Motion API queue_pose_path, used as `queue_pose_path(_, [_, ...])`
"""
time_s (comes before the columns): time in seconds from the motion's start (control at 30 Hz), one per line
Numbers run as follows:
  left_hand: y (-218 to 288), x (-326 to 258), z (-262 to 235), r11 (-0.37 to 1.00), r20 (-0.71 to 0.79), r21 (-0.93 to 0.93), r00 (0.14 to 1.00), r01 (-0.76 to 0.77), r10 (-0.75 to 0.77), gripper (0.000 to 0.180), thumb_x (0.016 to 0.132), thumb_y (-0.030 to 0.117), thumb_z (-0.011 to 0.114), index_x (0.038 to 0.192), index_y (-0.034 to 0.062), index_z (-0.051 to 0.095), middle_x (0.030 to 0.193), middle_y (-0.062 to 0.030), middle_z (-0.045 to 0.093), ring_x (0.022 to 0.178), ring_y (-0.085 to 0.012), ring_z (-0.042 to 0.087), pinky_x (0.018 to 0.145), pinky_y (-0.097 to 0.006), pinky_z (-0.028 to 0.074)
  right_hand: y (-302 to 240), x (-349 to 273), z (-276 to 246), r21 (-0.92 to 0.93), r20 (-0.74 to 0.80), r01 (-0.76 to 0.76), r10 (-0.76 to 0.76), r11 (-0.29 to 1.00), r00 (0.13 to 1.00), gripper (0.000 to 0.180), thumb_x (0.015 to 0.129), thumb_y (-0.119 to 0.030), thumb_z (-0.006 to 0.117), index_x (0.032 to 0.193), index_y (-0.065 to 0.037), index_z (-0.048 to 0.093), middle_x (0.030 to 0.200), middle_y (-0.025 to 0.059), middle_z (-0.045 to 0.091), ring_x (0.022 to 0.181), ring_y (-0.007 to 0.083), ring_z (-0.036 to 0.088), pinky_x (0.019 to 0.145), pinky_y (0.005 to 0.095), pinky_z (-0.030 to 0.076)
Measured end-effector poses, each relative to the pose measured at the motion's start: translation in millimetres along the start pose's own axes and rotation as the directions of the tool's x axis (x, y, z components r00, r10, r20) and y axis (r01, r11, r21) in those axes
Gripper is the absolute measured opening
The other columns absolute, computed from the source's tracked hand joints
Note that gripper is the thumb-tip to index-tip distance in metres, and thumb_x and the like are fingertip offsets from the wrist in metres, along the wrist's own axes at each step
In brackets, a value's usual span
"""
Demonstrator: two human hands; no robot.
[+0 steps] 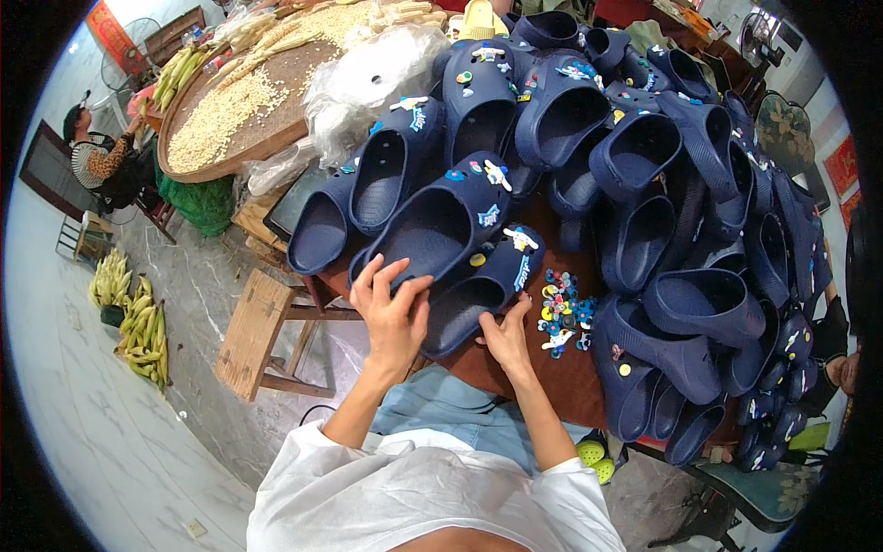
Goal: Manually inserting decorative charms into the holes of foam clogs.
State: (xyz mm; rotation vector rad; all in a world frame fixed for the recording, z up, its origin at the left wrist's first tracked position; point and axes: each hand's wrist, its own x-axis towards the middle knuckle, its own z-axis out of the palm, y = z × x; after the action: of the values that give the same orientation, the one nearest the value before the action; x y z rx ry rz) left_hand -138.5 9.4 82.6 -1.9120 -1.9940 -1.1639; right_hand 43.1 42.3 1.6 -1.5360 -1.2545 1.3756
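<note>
My left hand (394,308) has its fingers spread and bent at the heel of a navy clog (432,225) with cartoon charms on its toe. A second navy clog (474,308) lies just below it, with a white charm and a blue charm on its strap and toe. My right hand (508,342) closes on this lower clog's near side with thumb and forefinger; the other fingers are partly hidden. To the right of it, a small pile of colourful shoe charms (563,308) lies on the brown tabletop (566,373).
Many navy clogs (644,152) are heaped across the right and back. Beyond them sit a clear plastic bag (368,92) and a round tray of corn kernels (221,120). A wooden stool (253,336) stands left; corn cobs (143,336) lie on the floor. Another person (101,161) sits far left.
</note>
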Motion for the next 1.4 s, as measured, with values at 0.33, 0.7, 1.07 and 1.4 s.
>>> queue_pose_path(0.33, [-11, 27, 8, 0.983, 0.040, -0.032, 0.982, -0.183, 0.184, 0.027, 0.075, 0.007, 0.075, 0.100, 0.0165, 0.072, 0.094, 0.0006, 0.066, 0.113, -0.0250, 0.056, 0.106, -0.047, 0.029, 23, -16, -43, 0.307, 0.145, -0.030, -0.015, 0.951, 0.989, 0.074, 0.089, -0.005, 0.049, 0.148, 0.004, 0.006, 0.129, 0.0216, 0.044, 0.104, 0.0250, 0.060, 0.070, 0.0335, 0.062])
queue_pose_path(0.7, [-9, 22, 4, 0.979, 0.115, -0.064, 0.973, -0.192, 0.198, 0.029, 0.074, 0.009, 0.076, 0.102, 0.0159, 0.072, 0.102, -0.0002, 0.068, 0.116, -0.0254, 0.056, 0.111, -0.049, 0.025, 24, -34, -59, 0.285, 0.123, 0.052, -0.090, 0.957, 0.988, 0.073, 0.087, -0.002, 0.050, 0.149, 0.005, 0.012, 0.134, 0.0185, 0.044, 0.120, 0.0232, 0.048, 0.100, 0.0337, 0.045])
queue_pose_path(1.07, [-2, 7, 8, 0.974, 0.035, -0.068, 0.975, -0.217, 0.219, 0.032, 0.077, 0.004, 0.072, 0.106, 0.0173, 0.073, 0.117, -0.0043, 0.063, 0.123, -0.0286, 0.053, 0.109, -0.051, 0.028, 4, -39, -61, 0.347, 0.169, -0.120, 0.064, 0.930, 0.983, 0.068, 0.085, -0.002, 0.049, 0.145, 0.004, 0.018, 0.128, 0.0137, 0.045, 0.116, 0.0203, 0.050, 0.101, 0.0323, 0.043])
queue_pose_path(1.4, [-4, -9, 27, 0.942, -0.037, -0.328, 0.995, 0.077, -0.094, 0.059, 0.068, -0.018, 0.050, 0.118, 0.0080, 0.067, 0.120, -0.0129, 0.061, 0.114, -0.0319, 0.054, 0.099, -0.040, 0.042, 25, -44, -78, 0.315, 0.062, 0.045, -0.068, 0.948, 0.996, 0.068, 0.086, 0.000, 0.046, 0.146, 0.001, 0.016, 0.129, 0.0141, 0.046, 0.117, 0.0206, 0.049, 0.100, 0.0325, 0.043])
